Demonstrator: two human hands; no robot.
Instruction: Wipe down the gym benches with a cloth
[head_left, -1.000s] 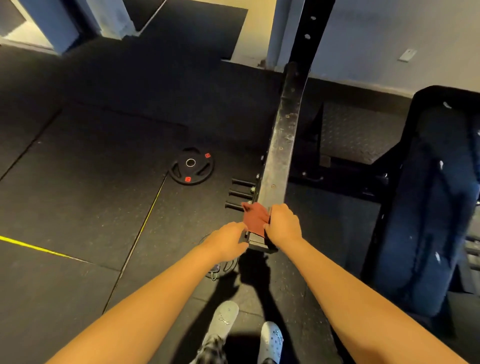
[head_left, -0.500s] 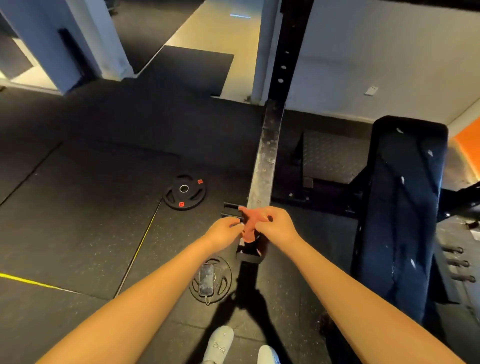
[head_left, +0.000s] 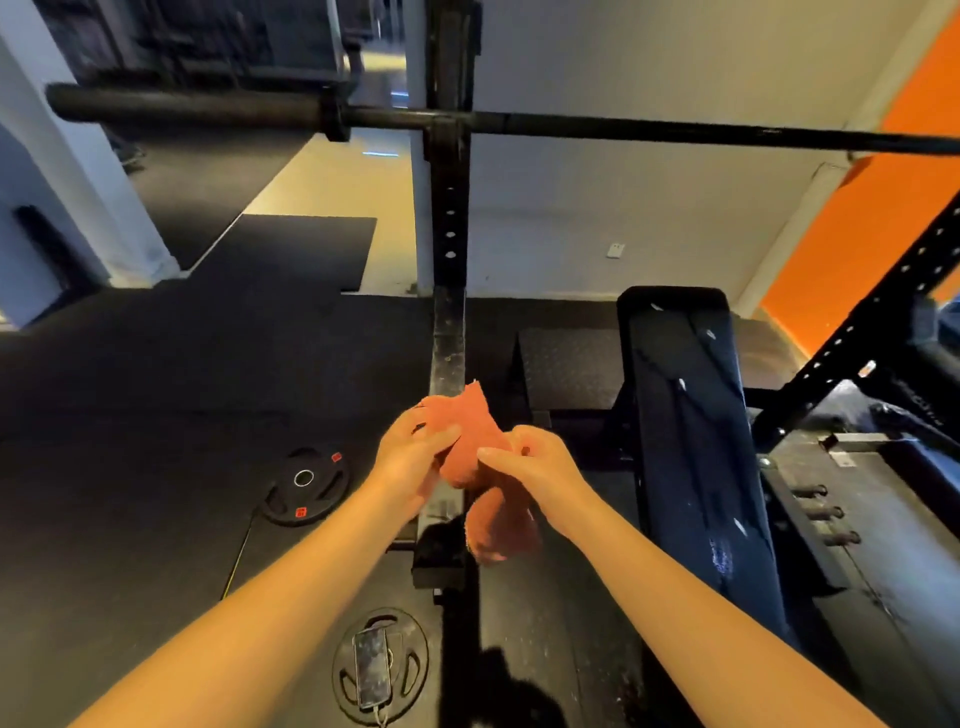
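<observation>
An orange-red cloth is held in the air between both hands, above the near end of a scuffed black rack beam. My left hand pinches its upper left part. My right hand grips its right side, and a loose fold hangs below that hand. The black padded bench runs away from me on the right, marked with white flecks, about a forearm's length from the cloth.
A barbell crosses the top of the view on the rack upright. Two weight plates lie on the rubber floor, one at the left, one near my feet with a phone on it. Plate pegs stick out at right.
Both hands lifted the cloth off the end of the beam and spread it open in the air. My view tilted up, bringing the barbell and more of the bench into sight.
</observation>
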